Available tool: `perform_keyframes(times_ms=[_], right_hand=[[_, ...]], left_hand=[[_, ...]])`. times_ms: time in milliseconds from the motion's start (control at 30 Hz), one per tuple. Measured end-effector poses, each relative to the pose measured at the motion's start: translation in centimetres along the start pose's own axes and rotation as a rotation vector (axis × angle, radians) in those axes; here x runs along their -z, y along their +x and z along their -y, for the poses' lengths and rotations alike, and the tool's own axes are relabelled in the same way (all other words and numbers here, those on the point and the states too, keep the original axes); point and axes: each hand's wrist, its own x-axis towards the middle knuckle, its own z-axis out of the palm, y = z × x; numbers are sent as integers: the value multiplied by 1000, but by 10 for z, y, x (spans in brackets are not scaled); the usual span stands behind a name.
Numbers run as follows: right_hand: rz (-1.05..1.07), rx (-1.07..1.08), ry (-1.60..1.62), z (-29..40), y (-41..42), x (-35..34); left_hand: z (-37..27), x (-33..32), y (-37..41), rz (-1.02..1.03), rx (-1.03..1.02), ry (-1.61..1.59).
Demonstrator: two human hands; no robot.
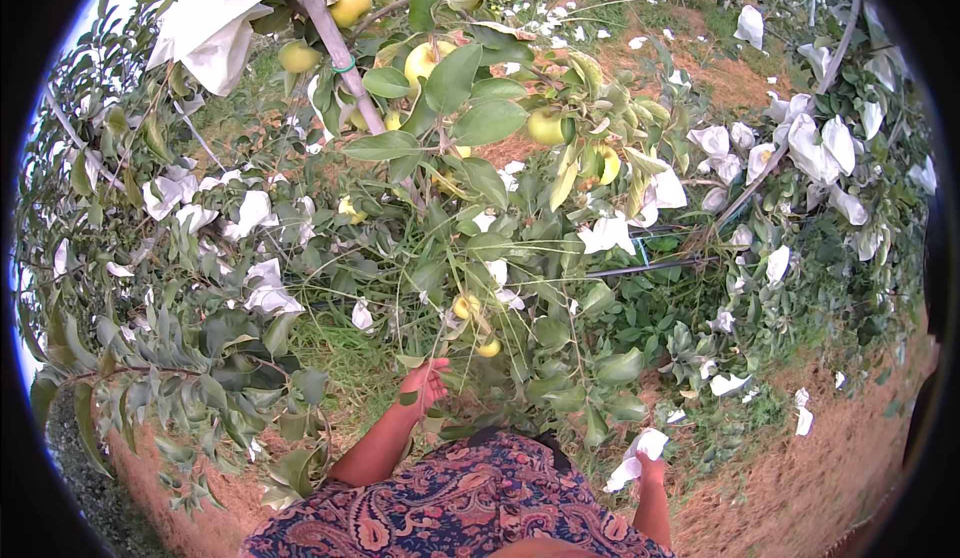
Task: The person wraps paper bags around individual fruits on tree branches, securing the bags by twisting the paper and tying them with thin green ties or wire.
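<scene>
My left hand (426, 387) is raised among the leaves below the middle of the view, fingers apart, with no fruit in it. Just above and to its right hang two small yellow apples, one (466, 306) higher and one (489, 348) lower. Low on the right, my right hand (651, 468) grips a crumpled white fruit bag (636, 459). Larger yellow-green apples hang higher up, among them one (429, 61) behind leaves and one (546, 126) to its right. A white bag (218, 21) hangs at the upper left.
A grey branch (341, 55) with a green tie crosses the upper left. Many white bags hang in the trees on both sides, such as a cluster (817, 145) at the right. A thin dark pipe (649, 267) runs behind the foliage. Leafy twigs (217, 378) reach in at the left.
</scene>
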Motion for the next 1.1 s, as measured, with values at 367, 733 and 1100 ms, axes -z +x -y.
perform_keyframes(times_ms=[367,733,1100], right_hand=[[-455,-278,251,-66,-27,48],[-455,413,282,119,-73,-11],[153,1167,-123,274,-227,-150]], left_hand=[[-26,-26,-17,164,-53,8],[-31,-45,-55,129,-183,102],[-31,-66,-54,177,-193,275]])
